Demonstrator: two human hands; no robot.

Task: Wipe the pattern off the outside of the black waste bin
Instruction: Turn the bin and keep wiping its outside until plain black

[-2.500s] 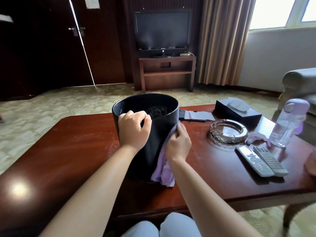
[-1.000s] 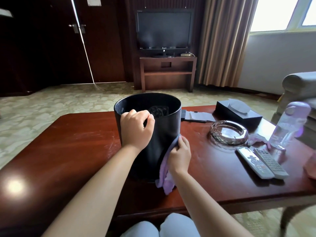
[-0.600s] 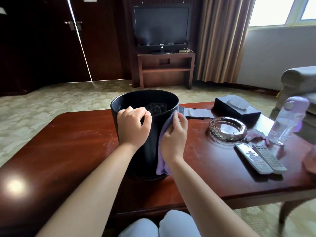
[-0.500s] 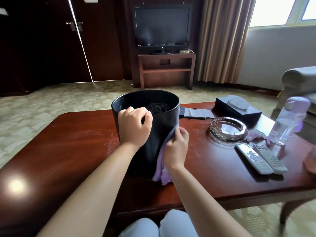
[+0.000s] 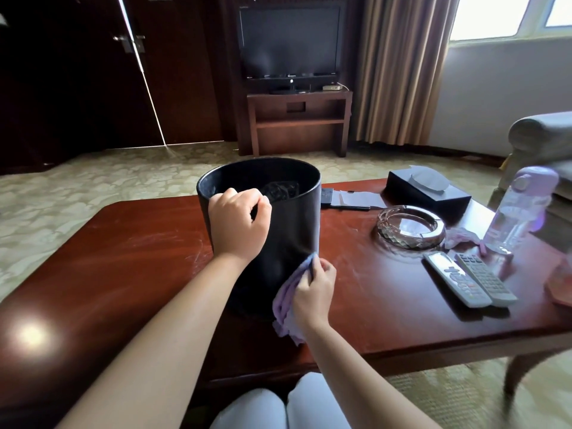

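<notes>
The black waste bin [image 5: 294, 224] stands upright on the red-brown wooden table [image 5: 123, 258], right in front of me. My left hand [image 5: 238, 222] grips its near rim, fingers curled over the edge. A purple cloth [image 5: 286, 301] is held in my right hand [image 5: 312, 292], pressed against the bin's lower right side near the base. Part of the cloth hangs down onto the table. No pattern shows on the bin's dark wall from here.
To the right on the table lie a glass ashtray [image 5: 410, 227], two remote controls [image 5: 470, 278], a black tissue box [image 5: 428, 193], a purple-capped water bottle [image 5: 517, 209] and a crumpled pink cloth [image 5: 462, 238]. A notepad with pen [image 5: 349, 201] lies behind the bin.
My right hand has slid the purple cloth down the bin's right side, from mid-height to near the base. My left hand has kept its grip on the rim.
</notes>
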